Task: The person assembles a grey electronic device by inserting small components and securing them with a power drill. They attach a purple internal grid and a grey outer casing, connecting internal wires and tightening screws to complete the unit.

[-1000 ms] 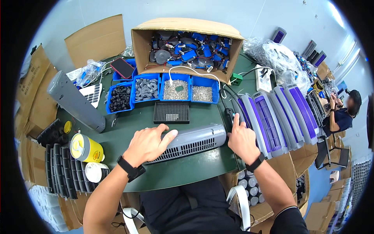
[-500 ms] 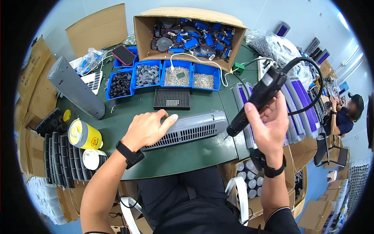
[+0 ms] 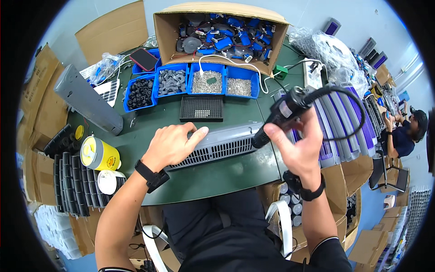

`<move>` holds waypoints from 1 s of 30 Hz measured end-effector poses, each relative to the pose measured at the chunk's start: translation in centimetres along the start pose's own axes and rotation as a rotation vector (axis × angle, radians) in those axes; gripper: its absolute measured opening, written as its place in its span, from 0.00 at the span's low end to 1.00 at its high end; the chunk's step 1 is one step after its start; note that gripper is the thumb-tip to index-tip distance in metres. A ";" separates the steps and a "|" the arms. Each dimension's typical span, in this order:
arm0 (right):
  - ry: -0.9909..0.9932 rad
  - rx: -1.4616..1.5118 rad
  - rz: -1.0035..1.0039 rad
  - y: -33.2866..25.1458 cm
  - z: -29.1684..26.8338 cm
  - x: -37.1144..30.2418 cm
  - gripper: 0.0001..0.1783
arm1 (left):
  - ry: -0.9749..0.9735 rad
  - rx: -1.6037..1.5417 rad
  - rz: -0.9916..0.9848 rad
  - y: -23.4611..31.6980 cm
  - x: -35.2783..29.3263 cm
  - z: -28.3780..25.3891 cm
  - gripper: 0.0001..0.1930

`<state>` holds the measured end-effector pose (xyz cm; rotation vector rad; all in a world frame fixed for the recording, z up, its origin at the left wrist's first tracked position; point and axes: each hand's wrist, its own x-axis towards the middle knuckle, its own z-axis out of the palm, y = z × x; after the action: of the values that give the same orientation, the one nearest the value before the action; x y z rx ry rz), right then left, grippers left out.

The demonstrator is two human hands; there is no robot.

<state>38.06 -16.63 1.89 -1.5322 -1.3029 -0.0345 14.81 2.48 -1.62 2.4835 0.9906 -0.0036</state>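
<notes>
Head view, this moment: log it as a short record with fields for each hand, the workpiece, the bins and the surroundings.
left hand: left hand flat on the grey vented housing, pressing it to the green table
right hand: right hand gripping a black electric screwdriver, tip at the housing's right end
cable: black cord loops from the tool's top
bins: four blue bins of small parts; black tray in front
behind: open cardboard box of blue and black parts
left side: yellow jug
</notes>
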 end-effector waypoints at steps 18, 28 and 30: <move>0.110 0.596 0.231 0.6 4.8 1.3 0.05 | 0.046 0.041 0.037 -0.5 0.5 0.5 0.36; 0.095 0.572 0.153 1.2 5.2 0.7 0.04 | 0.019 0.049 0.019 -0.2 0.7 0.4 0.37; 0.087 0.585 0.182 1.2 4.9 0.7 0.04 | 0.009 0.063 0.009 -0.1 0.8 0.3 0.37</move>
<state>36.46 -12.49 -0.57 -1.1210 -0.9836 0.3627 15.36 2.89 -2.09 2.5472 0.9971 -0.0212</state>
